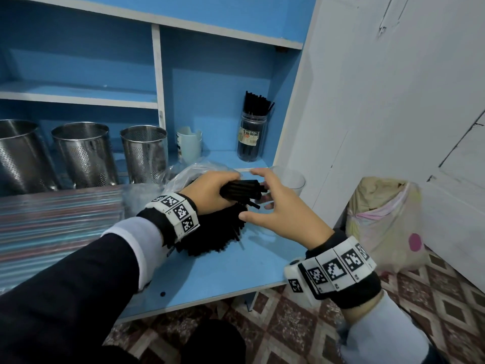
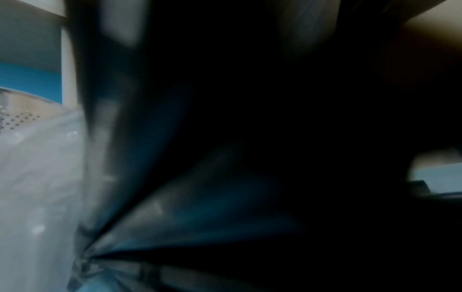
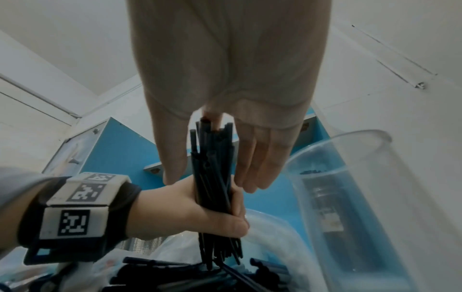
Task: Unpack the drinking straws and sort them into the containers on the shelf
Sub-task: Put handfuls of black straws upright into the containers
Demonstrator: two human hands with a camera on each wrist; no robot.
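Gripping a bundle of thin black plastic straws above the blue shelf, the left hand held firm while the right hand, fingers spread, squared their ends. One labelled clear jar already stood filled; a loose black heap, the striped straws and the perforated steel canisters remained.

The left hand is curled in a fist round a bundle of black straws, thumb wrapped across them, forearm reaching in from the lower left. The right hand is spread, its straight fingers lying alongside the bundle's free ends, thumb apart below. Both wrists wear marker bands.
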